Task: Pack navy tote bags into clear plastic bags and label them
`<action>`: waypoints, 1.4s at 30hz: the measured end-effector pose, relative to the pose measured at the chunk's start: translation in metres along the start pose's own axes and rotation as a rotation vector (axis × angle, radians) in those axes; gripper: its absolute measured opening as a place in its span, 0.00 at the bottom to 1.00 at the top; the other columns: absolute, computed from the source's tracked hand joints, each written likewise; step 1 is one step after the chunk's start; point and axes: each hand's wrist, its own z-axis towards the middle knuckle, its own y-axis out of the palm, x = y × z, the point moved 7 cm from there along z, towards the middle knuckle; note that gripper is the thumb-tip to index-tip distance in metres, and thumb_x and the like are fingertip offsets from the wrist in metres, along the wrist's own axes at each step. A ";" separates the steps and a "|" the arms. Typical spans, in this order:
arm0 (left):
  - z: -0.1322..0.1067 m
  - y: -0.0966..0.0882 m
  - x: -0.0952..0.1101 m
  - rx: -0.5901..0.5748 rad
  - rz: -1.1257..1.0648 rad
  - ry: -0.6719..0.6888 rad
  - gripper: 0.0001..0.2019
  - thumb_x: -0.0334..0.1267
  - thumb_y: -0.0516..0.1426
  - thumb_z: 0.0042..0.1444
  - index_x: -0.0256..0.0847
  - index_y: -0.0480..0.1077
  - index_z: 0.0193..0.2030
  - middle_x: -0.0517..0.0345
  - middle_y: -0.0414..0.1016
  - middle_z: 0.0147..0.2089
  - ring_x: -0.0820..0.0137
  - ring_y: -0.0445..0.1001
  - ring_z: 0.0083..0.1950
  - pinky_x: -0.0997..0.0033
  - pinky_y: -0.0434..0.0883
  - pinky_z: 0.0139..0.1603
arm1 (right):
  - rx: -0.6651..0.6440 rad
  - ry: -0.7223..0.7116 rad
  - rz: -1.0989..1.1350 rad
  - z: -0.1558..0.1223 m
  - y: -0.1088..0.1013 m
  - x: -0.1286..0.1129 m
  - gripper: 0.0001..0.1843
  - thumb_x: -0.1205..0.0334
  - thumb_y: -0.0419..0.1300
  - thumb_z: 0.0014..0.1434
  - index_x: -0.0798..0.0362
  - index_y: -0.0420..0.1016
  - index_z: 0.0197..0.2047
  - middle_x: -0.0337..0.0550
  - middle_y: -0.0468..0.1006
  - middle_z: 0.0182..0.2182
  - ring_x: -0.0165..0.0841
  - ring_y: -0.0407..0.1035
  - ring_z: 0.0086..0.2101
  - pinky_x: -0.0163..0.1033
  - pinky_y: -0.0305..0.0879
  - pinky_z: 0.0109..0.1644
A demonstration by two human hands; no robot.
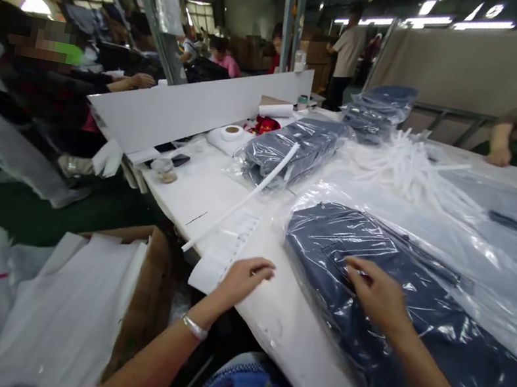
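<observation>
A dark navy garment in a clear plastic bag (346, 235) lies folded on the table in front of me. My right hand (378, 295) is over its upper part, thumb and forefinger slightly apart. Whether the fingertips touch the plastic I cannot tell. Near the table's front edge is my left hand (246, 278), a bracelet on its wrist. It holds nothing visible, its fingers loosely bent with the thumb a little apart. Beside it a printed white sheet (215, 266) hangs partly over the edge. A long white strip (242, 200) slants across the table to another bagged garment (297, 144).
White strips (408, 163) lie heaped beyond the nearest garment, with more bagged garments (378, 111) farther back. A white roll (232, 132) stands by the low white partition (199, 103). A cardboard box (153, 295) with white sheets is at lower left. Other people work around; a co-worker's hand (499, 152) rests at the far right.
</observation>
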 end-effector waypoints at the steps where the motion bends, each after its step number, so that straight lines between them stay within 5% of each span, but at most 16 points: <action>1: 0.003 -0.036 -0.013 0.209 0.145 -0.016 0.13 0.43 0.55 0.62 0.41 0.77 0.46 0.53 0.82 0.43 0.66 0.80 0.44 0.67 0.76 0.47 | -0.116 -0.015 0.117 -0.004 0.037 -0.025 0.15 0.52 0.59 0.60 0.45 0.81 0.46 0.45 0.81 0.47 0.45 0.75 0.47 0.52 0.68 0.55; 3: 0.006 -0.084 -0.041 0.403 0.269 -0.060 0.15 0.40 0.53 0.62 0.39 0.75 0.51 0.47 0.79 0.52 0.61 0.77 0.51 0.60 0.75 0.52 | -0.274 0.005 0.338 -0.010 0.105 -0.066 0.14 0.54 0.60 0.58 0.46 0.81 0.46 0.43 0.82 0.46 0.42 0.76 0.45 0.48 0.71 0.51; 5: 0.007 -0.110 -0.065 0.471 0.337 -0.079 0.17 0.38 0.52 0.63 0.37 0.72 0.55 0.43 0.74 0.59 0.57 0.73 0.59 0.53 0.70 0.59 | -0.359 0.030 0.472 -0.008 0.163 -0.093 0.16 0.56 0.61 0.58 0.47 0.80 0.48 0.44 0.81 0.47 0.41 0.76 0.43 0.46 0.72 0.49; 8: 0.010 -0.118 -0.086 0.482 0.408 -0.065 0.20 0.38 0.56 0.61 0.37 0.70 0.59 0.43 0.71 0.63 0.56 0.68 0.64 0.50 0.62 0.67 | -0.379 0.102 0.497 0.005 0.225 -0.107 0.20 0.58 0.60 0.57 0.49 0.77 0.53 0.46 0.79 0.50 0.39 0.77 0.42 0.44 0.72 0.48; 11: 0.018 -0.108 -0.098 0.464 0.478 -0.056 0.26 0.39 0.62 0.56 0.38 0.68 0.62 0.43 0.72 0.62 0.55 0.68 0.64 0.51 0.61 0.68 | -0.364 0.118 0.460 0.018 0.258 -0.111 0.22 0.60 0.61 0.57 0.50 0.75 0.56 0.48 0.78 0.51 0.39 0.76 0.40 0.47 0.71 0.51; 18: 0.024 -0.115 -0.122 0.522 0.441 -0.071 0.22 0.35 0.58 0.59 0.40 0.68 0.61 0.55 0.78 0.43 0.64 0.77 0.46 0.60 0.72 0.54 | -0.341 0.080 0.441 0.019 0.274 -0.105 0.27 0.69 0.59 0.53 0.48 0.75 0.57 0.45 0.79 0.52 0.39 0.73 0.47 0.48 0.62 0.62; 21: 0.022 -0.117 -0.126 0.489 0.394 -0.055 0.21 0.39 0.57 0.61 0.40 0.68 0.61 0.53 0.78 0.45 0.68 0.78 0.42 0.66 0.75 0.46 | -0.352 0.088 0.471 0.017 0.278 -0.099 0.31 0.69 0.57 0.55 0.45 0.70 0.62 0.42 0.79 0.52 0.38 0.74 0.46 0.48 0.63 0.61; 24: 0.025 -0.115 -0.124 0.488 0.404 -0.029 0.27 0.45 0.60 0.59 0.40 0.66 0.64 0.45 0.74 0.58 0.63 0.76 0.50 0.62 0.74 0.50 | -0.357 0.067 0.515 0.018 0.280 -0.096 0.27 0.67 0.58 0.55 0.43 0.74 0.58 0.39 0.79 0.53 0.39 0.72 0.52 0.49 0.59 0.64; 27: 0.038 -0.112 -0.123 0.472 0.435 -0.042 0.30 0.47 0.62 0.57 0.40 0.65 0.65 0.47 0.77 0.54 0.59 0.75 0.53 0.56 0.71 0.56 | -0.357 0.054 0.559 0.019 0.281 -0.094 0.24 0.66 0.60 0.55 0.41 0.76 0.55 0.37 0.80 0.52 0.39 0.73 0.52 0.49 0.61 0.64; 31: 0.050 -0.113 -0.121 0.436 0.427 -0.015 0.20 0.40 0.59 0.59 0.41 0.72 0.58 0.54 0.81 0.42 0.64 0.78 0.45 0.61 0.73 0.51 | -0.357 0.123 0.643 0.020 0.286 -0.089 0.35 0.66 0.55 0.57 0.40 0.61 0.67 0.41 0.80 0.50 0.33 0.77 0.36 0.44 0.74 0.46; 35: 0.037 -0.114 -0.120 0.372 0.461 0.047 0.11 0.41 0.57 0.61 0.44 0.78 0.47 0.53 0.78 0.50 0.63 0.75 0.53 0.58 0.71 0.58 | -0.363 0.194 0.707 0.022 0.294 -0.085 0.38 0.66 0.55 0.57 0.42 0.56 0.70 0.43 0.80 0.51 0.31 0.76 0.36 0.38 0.75 0.40; 39: 0.030 -0.106 -0.121 0.383 0.577 0.086 0.26 0.46 0.63 0.56 0.47 0.69 0.62 0.49 0.66 0.67 0.55 0.63 0.67 0.50 0.62 0.67 | -0.395 0.218 0.714 0.023 0.301 -0.082 0.37 0.67 0.55 0.57 0.42 0.57 0.70 0.44 0.79 0.53 0.31 0.76 0.37 0.38 0.75 0.40; 42: 0.044 -0.095 -0.120 0.374 0.663 0.128 0.26 0.45 0.63 0.57 0.46 0.69 0.62 0.48 0.72 0.60 0.56 0.68 0.62 0.54 0.66 0.63 | -0.418 0.221 0.707 0.024 0.303 -0.082 0.36 0.68 0.54 0.59 0.44 0.57 0.70 0.45 0.78 0.54 0.31 0.76 0.37 0.38 0.75 0.41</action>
